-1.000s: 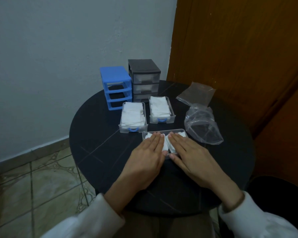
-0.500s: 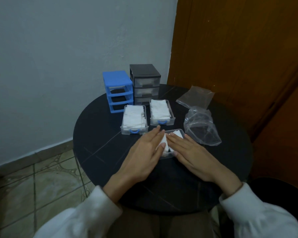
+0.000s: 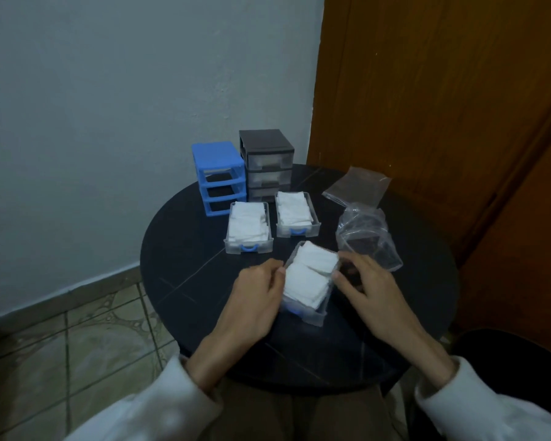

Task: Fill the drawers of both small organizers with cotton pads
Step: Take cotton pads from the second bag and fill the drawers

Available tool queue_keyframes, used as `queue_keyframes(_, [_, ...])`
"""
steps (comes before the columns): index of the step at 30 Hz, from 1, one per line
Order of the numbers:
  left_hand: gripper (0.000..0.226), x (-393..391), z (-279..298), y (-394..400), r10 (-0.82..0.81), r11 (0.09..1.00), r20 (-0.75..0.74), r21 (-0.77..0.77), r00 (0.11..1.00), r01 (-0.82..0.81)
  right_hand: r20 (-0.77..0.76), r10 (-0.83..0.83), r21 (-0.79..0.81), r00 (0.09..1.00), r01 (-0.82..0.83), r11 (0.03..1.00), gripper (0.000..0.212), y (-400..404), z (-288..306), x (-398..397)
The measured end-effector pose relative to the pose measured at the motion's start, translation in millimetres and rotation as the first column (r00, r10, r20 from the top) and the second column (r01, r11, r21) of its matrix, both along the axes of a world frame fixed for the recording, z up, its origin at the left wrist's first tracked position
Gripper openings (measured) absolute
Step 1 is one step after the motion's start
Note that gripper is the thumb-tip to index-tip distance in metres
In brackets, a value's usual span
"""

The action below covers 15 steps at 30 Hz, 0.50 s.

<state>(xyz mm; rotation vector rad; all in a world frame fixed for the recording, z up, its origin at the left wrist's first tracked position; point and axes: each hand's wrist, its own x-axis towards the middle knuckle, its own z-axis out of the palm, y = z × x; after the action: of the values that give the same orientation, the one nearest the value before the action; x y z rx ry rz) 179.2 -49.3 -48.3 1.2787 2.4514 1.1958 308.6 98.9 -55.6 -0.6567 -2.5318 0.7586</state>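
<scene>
A clear drawer (image 3: 314, 317) with a blue handle, packed with white cotton pads (image 3: 309, 275), sits at the table's middle, its handle end toward me. My left hand (image 3: 256, 297) grips its left side and my right hand (image 3: 368, 281) holds its right side. Two more clear drawers full of pads lie behind it, one on the left (image 3: 248, 248) and one on the right (image 3: 296, 232). At the back stand the blue organizer (image 3: 217, 154), its three slots empty, and the black organizer (image 3: 266, 141) with its drawers in.
The round black table (image 3: 185, 265) stands in a corner, with a grey wall behind and a wooden door to the right. A crumpled clear plastic bag (image 3: 368, 240) lies just right of my right hand. A flat bag (image 3: 357, 186) lies behind it. Tiled floor lies to the left.
Both hands lay flat on the pads in the drawer, which lay crosswise. The drawer has since turned lengthwise, and the hands now hold its sides.
</scene>
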Motion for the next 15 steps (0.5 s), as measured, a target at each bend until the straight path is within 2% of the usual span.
queue_keyframes(2, [0.024,4.2,2.2,-1.9,0.021,0.998,0.204,0.058,0.979,-0.034,0.017,0.008,-0.178,1.0,-0.004,0.984,0.053,-5.5,4.7,-5.9])
queue_keyframes(4, [0.024,3.2,3.6,-2.2,0.036,0.995,0.322,0.075,0.946,-0.063,0.043,-0.004,-0.263,0.999,0.015,0.965,0.064,-8.8,11.5,-13.0])
queue_keyframes(6, [0.026,-5.1,4.7,-3.1,0.084,0.991,0.322,0.074,0.943,-0.114,0.165,-0.01,-0.159,0.986,0.036,0.987,0.075,-13.8,16.9,-18.5])
queue_keyframes(8, [0.028,-17.6,7.8,-5.6,0.117,0.985,0.3,0.09,0.947,-0.151,0.32,-0.007,0.01,0.948,0.004,1.0,0.087,-21.9,19.7,-21.2])
queue_keyframes(10, [0.026,-30.9,12.0,-8.5,0.139,0.98,0.274,0.099,0.952,-0.171,0.408,-0.006,0.1,0.913,-0.038,0.994,0.094,-27.8,18.2,-23.1])
queue_keyframes(15, [0.025,-68.8,21.5,-18.4,0.186,0.97,0.182,0.123,0.966,-0.21,0.404,0.023,0.156,0.915,-0.093,0.983,0.082,-30.8,20.3,-29.3])
